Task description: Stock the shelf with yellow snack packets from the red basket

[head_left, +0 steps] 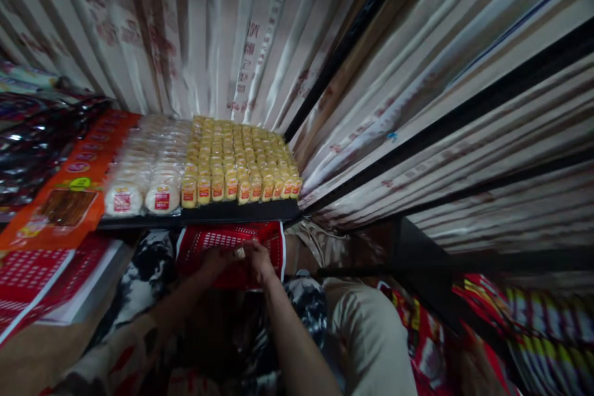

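At the left, an orange packet [86,161] is laid beside rows of white round packs [162,198] on a dark shelf [199,215]. Next to these, small yellow packs [231,185] are stacked in close ranks; judged soft under slick clear film, they are best taken lightly by the sides, as they could be crushed by a hard pinch. Below the shelf edge, a red basket [227,230] is seen, apparently light and fairly stiff, best lifted by its white rim. Over it, the left hand [216,262] is held low in shadow, its grip impossible to tell. Between the hands, a small pale item [239,253] is shown, probably light and easily pinched at its edges, its material blurred. The right hand [258,260] is brought close with fingers bent; whether the item is gripped by it cannot be told. Farther right, a pale-trousered leg [374,334] is seen.
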Available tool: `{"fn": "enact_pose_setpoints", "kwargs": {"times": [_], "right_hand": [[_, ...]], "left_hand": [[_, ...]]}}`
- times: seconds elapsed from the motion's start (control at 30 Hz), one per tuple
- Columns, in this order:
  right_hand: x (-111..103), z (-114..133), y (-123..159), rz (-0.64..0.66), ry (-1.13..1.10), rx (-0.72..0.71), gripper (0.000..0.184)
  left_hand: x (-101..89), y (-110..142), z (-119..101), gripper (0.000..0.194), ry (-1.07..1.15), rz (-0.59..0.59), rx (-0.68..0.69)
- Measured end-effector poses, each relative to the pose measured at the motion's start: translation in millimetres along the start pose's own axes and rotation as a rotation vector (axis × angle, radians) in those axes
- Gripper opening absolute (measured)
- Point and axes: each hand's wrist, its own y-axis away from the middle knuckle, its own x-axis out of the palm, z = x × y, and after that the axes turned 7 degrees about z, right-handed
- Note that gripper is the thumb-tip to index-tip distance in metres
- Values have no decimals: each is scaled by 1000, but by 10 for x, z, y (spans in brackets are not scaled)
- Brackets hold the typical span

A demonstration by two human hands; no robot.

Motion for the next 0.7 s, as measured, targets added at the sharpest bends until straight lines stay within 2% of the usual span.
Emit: {"fn": "enact_pose_setpoints", "kwargs": {"times": [0.07, 0.2, 0.3, 0.37, 0.47, 0.7], "right_hand": [[49, 101, 74, -9, -57, 2, 19], [164, 276, 247, -2, -162, 35, 25], [229, 407, 397, 71, -352, 65, 27], [256, 495, 491, 117, -462, 68, 24], [281, 598, 595, 135, -490, 47, 24], [340, 621, 676, 73, -400, -47, 29]], "left_hand": [[-19, 111, -34, 17, -89, -97, 71], [-47, 317, -73, 16, -283, -403, 350], [-103, 438, -80, 22, -337, -522, 470], [-158, 502, -79, 28, -372, -564, 546], [-243, 582, -84, 35, -422, -564, 641], [-384, 696, -135, 36, -433, -579, 682]]}}
